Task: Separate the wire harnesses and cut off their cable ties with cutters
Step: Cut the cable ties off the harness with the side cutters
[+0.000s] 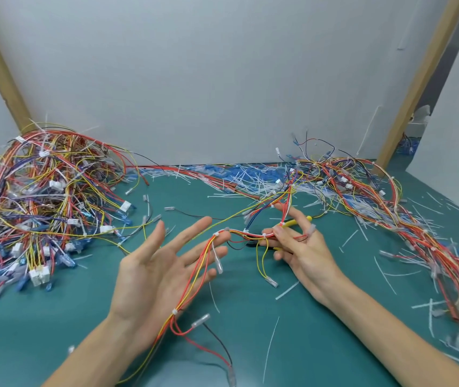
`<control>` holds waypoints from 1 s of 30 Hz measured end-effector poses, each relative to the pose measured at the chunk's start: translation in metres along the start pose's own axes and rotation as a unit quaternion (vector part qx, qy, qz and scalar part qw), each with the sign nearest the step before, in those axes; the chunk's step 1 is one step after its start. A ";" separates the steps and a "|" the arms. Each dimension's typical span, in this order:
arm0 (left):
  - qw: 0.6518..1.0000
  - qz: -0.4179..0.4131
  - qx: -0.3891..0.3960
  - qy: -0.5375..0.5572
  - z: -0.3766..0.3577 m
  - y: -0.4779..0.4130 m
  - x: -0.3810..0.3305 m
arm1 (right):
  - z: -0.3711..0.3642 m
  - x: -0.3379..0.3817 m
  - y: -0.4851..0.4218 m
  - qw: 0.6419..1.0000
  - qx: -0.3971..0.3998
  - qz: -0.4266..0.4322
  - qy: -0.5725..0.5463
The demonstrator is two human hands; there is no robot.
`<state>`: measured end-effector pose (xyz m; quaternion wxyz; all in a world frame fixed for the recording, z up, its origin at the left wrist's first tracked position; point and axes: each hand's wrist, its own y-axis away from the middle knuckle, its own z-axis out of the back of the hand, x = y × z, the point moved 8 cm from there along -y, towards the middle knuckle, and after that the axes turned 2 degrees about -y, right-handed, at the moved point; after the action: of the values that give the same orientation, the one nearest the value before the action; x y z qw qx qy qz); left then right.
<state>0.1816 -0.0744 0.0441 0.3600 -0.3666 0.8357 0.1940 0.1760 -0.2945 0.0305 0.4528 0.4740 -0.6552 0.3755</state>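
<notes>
Cutters (305, 219) lie mostly hidden under the right hand (303, 252), which pinches the harness (236, 232); the left hand (155, 269) carries it on straight fingers; green mat (250, 317) shows between the forearms.

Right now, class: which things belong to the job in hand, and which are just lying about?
In hand: red-and-yellow wire harness between left hand and right hand; white plastic cable ties on it; yellow-handled cutters.
Lying about: tangled multicoloured harness pile, left; cut white tie scraps; wire heap, right.

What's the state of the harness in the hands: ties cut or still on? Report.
Still on: white cable ties bind the harness draped over the open left hand.
</notes>
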 end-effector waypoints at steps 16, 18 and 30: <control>1.000 0.009 0.014 0.016 -0.007 0.002 0.000 | -0.002 -0.002 0.000 0.998 0.023 0.018 0.053; 1.000 0.006 0.012 -0.004 -0.005 0.002 0.001 | -0.003 -0.002 0.000 0.998 0.025 0.018 0.055; 0.966 0.004 -0.036 -0.256 0.004 -0.002 0.018 | 0.000 0.001 0.001 1.000 0.010 -0.013 -0.019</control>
<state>0.1757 -0.0821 0.0278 0.5478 -0.3139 0.7096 0.3128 0.1753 -0.2944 0.0311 0.4401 0.4939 -0.6542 0.3667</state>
